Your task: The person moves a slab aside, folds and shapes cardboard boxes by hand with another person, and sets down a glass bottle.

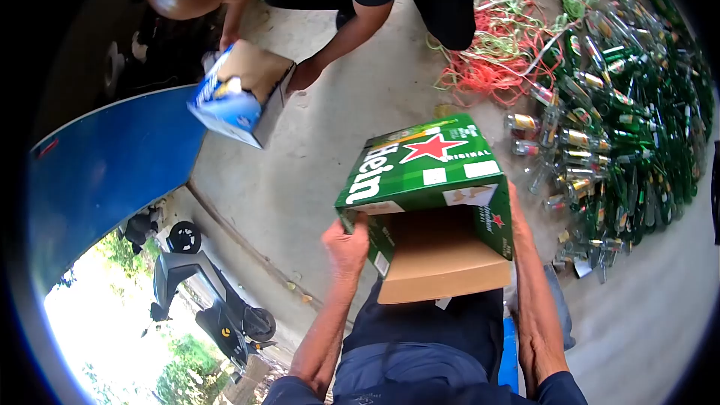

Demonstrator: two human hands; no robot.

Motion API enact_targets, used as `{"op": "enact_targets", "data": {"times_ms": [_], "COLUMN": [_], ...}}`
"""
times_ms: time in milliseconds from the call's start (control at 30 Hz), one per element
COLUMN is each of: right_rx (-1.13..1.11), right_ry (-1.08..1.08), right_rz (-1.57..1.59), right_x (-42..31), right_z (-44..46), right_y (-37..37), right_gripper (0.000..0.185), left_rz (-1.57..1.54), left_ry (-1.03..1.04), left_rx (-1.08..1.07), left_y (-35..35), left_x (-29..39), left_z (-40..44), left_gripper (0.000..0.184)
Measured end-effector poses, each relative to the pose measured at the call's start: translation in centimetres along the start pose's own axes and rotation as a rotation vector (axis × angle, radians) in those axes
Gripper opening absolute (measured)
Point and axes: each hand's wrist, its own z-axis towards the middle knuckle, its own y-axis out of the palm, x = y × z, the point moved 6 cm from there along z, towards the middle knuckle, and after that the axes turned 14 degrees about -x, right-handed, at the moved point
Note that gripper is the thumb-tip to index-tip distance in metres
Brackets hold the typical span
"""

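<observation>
**Open Carton Held Above Floor: Condition and Handling Cautions**

The green Heineken carton (427,161) is held above the concrete floor (270,195). Its open end is turned toward the lap (420,330), and its brown flap (442,279) is folded out at the lower edge. The left wall is grasped at its front edge by the left hand (346,247). The right hand (514,206) is placed at the right wall; its fingers are hidden, so its closure cannot be told.

A blue-and-white carton (244,114) is handled by a co-worker (367,0) in front. Toward the right edge of the floor, glass bottles (630,150), mostly green, are heaped, with red and green twine (491,67) tangled beside them.

Cautions:
- Hold could be lost on the left if the cardboard edge is bent under the thumb.
- The carton could be twisted if unequal pressure is applied by the two hands.
- The flap could be creased if it is pressed against the lap.
- Bottles could be chipped or set rolling if the heap is struck by the carton.
</observation>
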Motion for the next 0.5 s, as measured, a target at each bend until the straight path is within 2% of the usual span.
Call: {"op": "enact_targets", "data": {"times_ms": [100, 500], "right_rx": [-0.026, -0.028], "right_ry": [-0.051, -0.012], "right_rz": [-0.123, 0.019], "right_x": [2.0, 1.7], "right_z": [0.5, -1.8], "right_y": [-1.8, -2.1], "right_gripper": [0.049, 0.049], "left_rz": [-0.013, -0.058], "left_ry": [-0.047, -0.082], "left_rx": [-0.009, -0.041], "left_y": [0.2, 0.6], "left_x": [0.1, 0.5], "left_z": [0.1, 0.6], "left_gripper": [0.018, 0.02]}}
